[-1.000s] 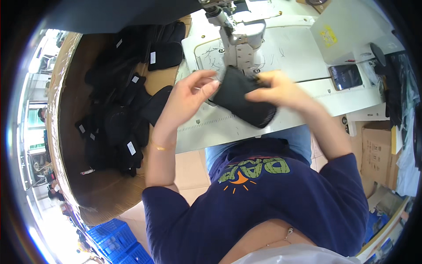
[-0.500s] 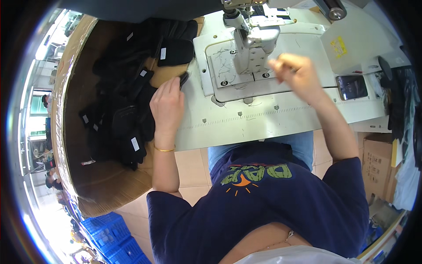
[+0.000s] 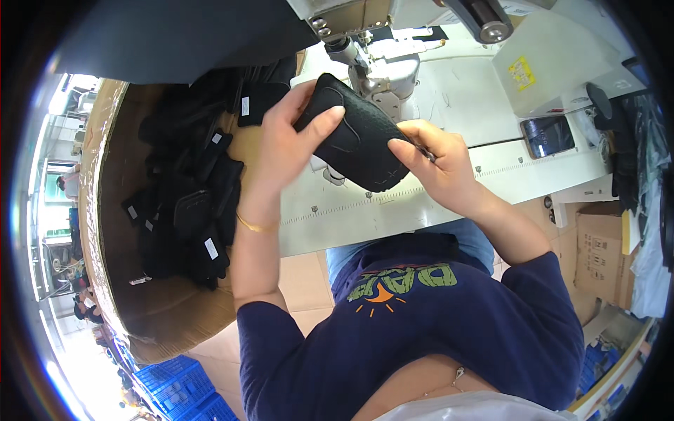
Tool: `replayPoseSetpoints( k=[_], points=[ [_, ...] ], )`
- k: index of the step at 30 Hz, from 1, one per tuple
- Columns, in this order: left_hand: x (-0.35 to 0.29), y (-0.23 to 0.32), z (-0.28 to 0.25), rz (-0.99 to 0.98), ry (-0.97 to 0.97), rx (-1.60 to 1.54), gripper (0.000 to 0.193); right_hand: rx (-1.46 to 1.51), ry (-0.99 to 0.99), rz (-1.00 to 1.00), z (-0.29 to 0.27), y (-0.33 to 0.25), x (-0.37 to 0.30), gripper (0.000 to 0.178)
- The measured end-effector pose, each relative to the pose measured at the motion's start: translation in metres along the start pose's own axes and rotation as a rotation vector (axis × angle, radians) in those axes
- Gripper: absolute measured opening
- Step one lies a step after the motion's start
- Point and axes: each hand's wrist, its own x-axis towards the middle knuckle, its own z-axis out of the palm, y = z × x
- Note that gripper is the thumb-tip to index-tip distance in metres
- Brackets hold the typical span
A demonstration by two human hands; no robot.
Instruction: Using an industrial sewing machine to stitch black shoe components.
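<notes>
A black pouch-like fabric piece [image 3: 372, 144] with a rounded outline, a textured face and a curved seam or loop is held up between my hands, in front of the sewing machine [image 3: 393, 74]. My left hand [image 3: 298, 130] grips its upper left side, thumb across the face and fingers behind. At its lower right edge, my right hand [image 3: 439, 165] pinches it between thumb and fingers. Something small, dark and shiny shows at the right fingers; I cannot make out what it is.
On my left, a large cardboard box [image 3: 186, 309] holds a heap of black fabric pieces [image 3: 193, 203] with white labels. A phone [image 3: 547, 136] lies at the right of the white machine table [image 3: 316, 228]. Blue crates [image 3: 179, 386] stand low left; another carton [image 3: 600, 242] stands at right.
My left hand has come up from the box's edge with the black pouch-like piece. The right hand has moved left and down from beside the machine and now grips the piece too.
</notes>
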Motion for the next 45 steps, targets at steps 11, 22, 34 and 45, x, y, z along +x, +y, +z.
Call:
replayPoseSetpoints(
  k=[11, 22, 34, 45],
  points=[
    [0.071, 0.011, -0.027, -0.407, -0.233, -0.470, 0.020, 0.224, 0.127, 0.203, 0.007, -0.030, 0.027, 0.024],
    [0.052, 0.005, -0.017, -0.023, 0.155, 0.403, 0.024, 0.143, 0.067, 0.106, 0.011, -0.029, 0.020, 0.031],
    [0.013, -0.019, 0.006, 1.255, 0.320, 0.945, 0.033, 0.185, 0.032, 0.197, 0.014, -0.041, 0.023, 0.036],
    [0.029, -0.024, 0.011, 1.144, 0.407, 0.923, 0.044, 0.276, 0.068, 0.178, 0.019, -0.029, 0.037, 0.032]
  ],
)
